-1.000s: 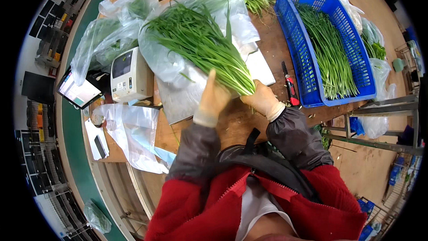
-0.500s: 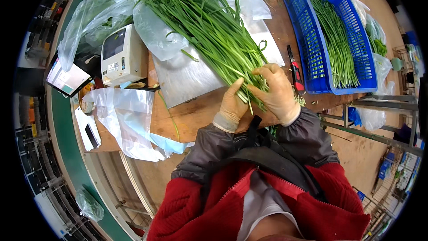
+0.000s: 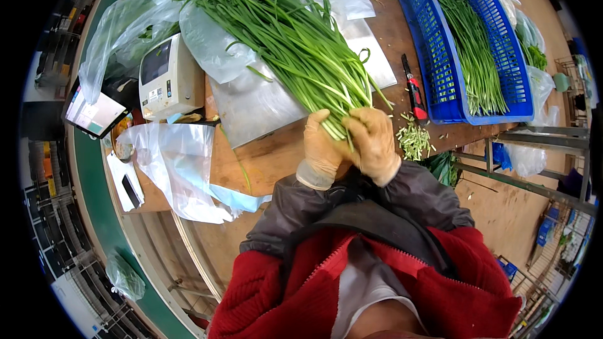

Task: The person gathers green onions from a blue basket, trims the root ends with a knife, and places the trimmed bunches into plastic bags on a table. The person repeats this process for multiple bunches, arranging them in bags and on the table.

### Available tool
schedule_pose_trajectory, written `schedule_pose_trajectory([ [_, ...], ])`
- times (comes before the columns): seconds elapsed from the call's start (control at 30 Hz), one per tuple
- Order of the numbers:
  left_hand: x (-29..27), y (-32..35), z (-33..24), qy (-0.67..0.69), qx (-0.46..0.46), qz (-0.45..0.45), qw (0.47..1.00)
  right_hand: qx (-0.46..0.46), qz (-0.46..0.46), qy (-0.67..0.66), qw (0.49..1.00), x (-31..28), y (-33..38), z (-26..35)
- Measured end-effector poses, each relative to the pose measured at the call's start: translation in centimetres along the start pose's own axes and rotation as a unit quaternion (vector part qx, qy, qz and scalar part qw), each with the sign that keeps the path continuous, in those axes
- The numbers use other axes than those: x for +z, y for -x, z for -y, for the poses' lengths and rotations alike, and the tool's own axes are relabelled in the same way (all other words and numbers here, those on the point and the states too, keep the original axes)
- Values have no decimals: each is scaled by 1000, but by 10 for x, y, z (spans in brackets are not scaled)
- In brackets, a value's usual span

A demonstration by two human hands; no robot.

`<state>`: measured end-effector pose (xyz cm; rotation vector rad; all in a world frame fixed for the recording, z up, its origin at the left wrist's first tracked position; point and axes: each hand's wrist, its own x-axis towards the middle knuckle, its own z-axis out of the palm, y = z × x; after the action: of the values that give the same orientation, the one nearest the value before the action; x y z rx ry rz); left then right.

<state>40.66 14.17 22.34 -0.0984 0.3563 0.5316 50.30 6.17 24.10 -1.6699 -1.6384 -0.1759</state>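
CHIVE BUNCH GRIPPED AT CUT ENDS

Chive bunch (image 3: 295, 44) fans from frame ctr to upper left; left hand (image 3: 321, 148) and right hand (image 3: 372, 141), both gloved, clamp its stem ends; trimmings (image 3: 414, 141) just right; blue basket (image 3: 440, 56) upper right; label printer (image 3: 168, 78) at left.

Glossy plastic bags (image 3: 182, 169), matt wooden table (image 3: 270, 157)

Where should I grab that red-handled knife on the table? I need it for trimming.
Judging by its pose, take the red-handled knife by the near red end, coming from the person's side; its far end looks dark, and the blue basket crowds its right.
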Motion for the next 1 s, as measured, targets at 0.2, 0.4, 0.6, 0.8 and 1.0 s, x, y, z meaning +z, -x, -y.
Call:
schedule_pose_trajectory([
  [0.2, -38, 0, 10, -64, -22, 50, 996, 59, -45, -88, 993, 20, -4, -26],
  [0.4, -33, 3, 14, -143, 41, -102, 984, 48, -75, -76, 993, 5, 14, -25],
  [0.6, -12, 9, 16, -160, 38, -152, 975, 121, -162, -100, 974, 12, 12, -39],
  [0.8, -30, 8, 16, -314, 72, -174, 931, 229, 36, -88, 969, -5, 25, -31],
  [1.0, -34, 6, 6, -289, 16, -113, 950, 190, -14, -40, 981, -5, 23, -23],
])
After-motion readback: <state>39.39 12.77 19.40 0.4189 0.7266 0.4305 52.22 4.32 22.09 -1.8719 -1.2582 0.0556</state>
